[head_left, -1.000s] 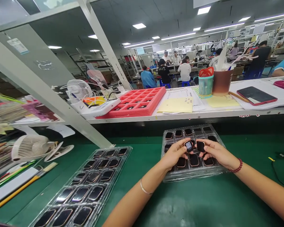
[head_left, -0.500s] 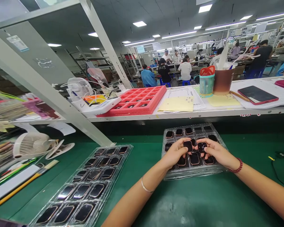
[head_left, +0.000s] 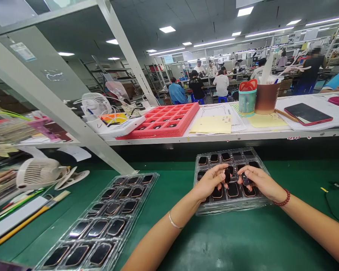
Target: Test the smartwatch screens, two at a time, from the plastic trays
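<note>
My left hand (head_left: 213, 179) is closed on a smartwatch body (head_left: 227, 175), a small dark square case with rounded corners, turned nearly edge-on. In my right hand (head_left: 257, 180) a second smartwatch body (head_left: 246, 179) is gripped between thumb and fingers, tilted. Both hands hover over a clear plastic tray (head_left: 228, 209) whose pockets hold several like watch bodies with black faces and copper-coloured rims. To the left lies another clear tray (head_left: 135, 218), long and filled with rows of the same watch bodies.
A white shelf (head_left: 169, 142) runs across the back, bearing a red foam tray (head_left: 169, 132), papers, a phone (head_left: 307, 113) and cups. A slanted post (head_left: 110, 154) meets the green bench. A white fan (head_left: 36, 174) and brush (head_left: 31, 222) lie left. Several people sit farther off.
Both watch bodies have been rotated in my fingers, the left one now nearly edge-on and the right one tilted. The gap between them has widened slightly. The trays have stayed put.
</note>
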The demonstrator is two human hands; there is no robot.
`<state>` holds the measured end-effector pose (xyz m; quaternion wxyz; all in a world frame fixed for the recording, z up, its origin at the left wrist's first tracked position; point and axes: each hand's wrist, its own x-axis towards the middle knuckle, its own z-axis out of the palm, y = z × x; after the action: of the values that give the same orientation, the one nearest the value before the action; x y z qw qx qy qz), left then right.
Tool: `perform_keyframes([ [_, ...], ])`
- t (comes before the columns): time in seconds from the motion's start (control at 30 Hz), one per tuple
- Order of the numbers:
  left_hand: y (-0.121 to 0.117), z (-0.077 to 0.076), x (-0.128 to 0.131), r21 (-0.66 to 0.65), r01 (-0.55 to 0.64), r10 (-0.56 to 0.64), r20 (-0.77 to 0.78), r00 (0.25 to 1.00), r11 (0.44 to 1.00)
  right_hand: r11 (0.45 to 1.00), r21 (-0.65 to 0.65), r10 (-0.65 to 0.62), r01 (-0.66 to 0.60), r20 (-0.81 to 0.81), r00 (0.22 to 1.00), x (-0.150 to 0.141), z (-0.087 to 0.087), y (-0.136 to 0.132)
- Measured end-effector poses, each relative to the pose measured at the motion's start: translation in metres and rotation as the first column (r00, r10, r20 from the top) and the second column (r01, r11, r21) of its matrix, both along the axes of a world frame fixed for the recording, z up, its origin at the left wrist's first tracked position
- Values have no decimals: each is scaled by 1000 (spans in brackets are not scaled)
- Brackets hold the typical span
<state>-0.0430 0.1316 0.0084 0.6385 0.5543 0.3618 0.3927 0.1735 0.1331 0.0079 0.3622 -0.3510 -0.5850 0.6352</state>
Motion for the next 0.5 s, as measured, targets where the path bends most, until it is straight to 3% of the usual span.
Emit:
perform_keyframes([
  [0.13,0,-1,1,-20,-24,24,6,1000,1000,997,74,10,-15,71,997,0,-1,0],
  [0.5,0,3,1,-58,-54,55,21,998,997,996,72,52,-57,77,996,-1,1,-2],
])
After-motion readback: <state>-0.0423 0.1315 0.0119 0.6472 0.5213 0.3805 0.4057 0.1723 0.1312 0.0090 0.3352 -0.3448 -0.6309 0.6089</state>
